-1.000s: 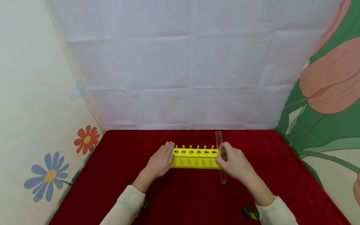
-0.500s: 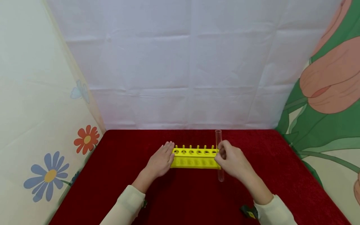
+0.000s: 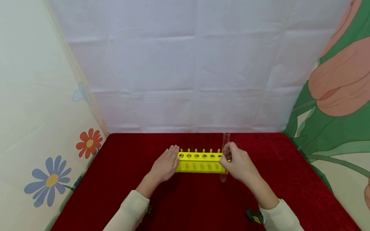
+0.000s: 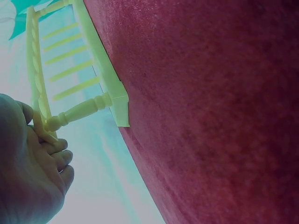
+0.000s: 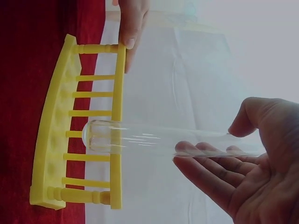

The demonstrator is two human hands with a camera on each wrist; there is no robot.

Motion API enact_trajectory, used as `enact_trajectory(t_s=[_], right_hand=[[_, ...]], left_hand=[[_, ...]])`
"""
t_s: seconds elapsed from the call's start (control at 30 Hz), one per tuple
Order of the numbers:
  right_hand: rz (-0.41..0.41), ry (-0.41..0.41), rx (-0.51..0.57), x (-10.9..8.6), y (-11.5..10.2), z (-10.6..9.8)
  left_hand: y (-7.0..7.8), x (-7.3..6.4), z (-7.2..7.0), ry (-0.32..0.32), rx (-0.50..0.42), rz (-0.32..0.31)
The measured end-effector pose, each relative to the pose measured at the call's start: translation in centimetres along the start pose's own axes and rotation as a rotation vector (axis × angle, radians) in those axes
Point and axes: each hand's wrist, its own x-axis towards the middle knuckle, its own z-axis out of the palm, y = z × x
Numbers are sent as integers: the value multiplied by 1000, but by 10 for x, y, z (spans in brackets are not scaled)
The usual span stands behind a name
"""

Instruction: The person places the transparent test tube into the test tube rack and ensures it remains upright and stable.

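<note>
A yellow test tube rack [image 3: 199, 167] with a row of round holes and a row of pegs stands in the middle of the table. My left hand [image 3: 165, 164] rests on its left end, fingers straight. In the left wrist view, that hand [image 4: 32, 168] touches the end of the top plate beside a turned post. My right hand [image 3: 239, 163] holds a clear glass test tube [image 3: 226, 138] between thumb and fingers at the rack's right end. The right wrist view shows the tube's rounded bottom [image 5: 100, 135] overlapping the top plate [image 5: 117, 172], apparently in front of it.
A red velvet cloth [image 3: 179, 199] covers the table. Behind it hangs a creased white sheet [image 3: 190, 80]. Flower-printed panels [image 3: 52, 128] stand at left and right. A dark strap device [image 3: 254, 216] sits at my right sleeve.
My right hand has shifted slightly left and up. The tube's lower end has swung left, now lying across the rack's right end. My left hand and the rack look unmoved.
</note>
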Motion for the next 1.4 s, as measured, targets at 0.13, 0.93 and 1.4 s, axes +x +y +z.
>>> enact_trajectory(t_s=[0.13, 0.93, 1.4], right_hand=[[-3, 18, 1, 1, -1, 1], [-15, 85, 94, 10, -4, 11], [-101, 141, 161, 18, -2, 21]], left_hand=[[0, 0, 1, 5, -2, 2], [0, -1, 0, 5, 11, 13], [-1, -1, 1, 7, -1, 3]])
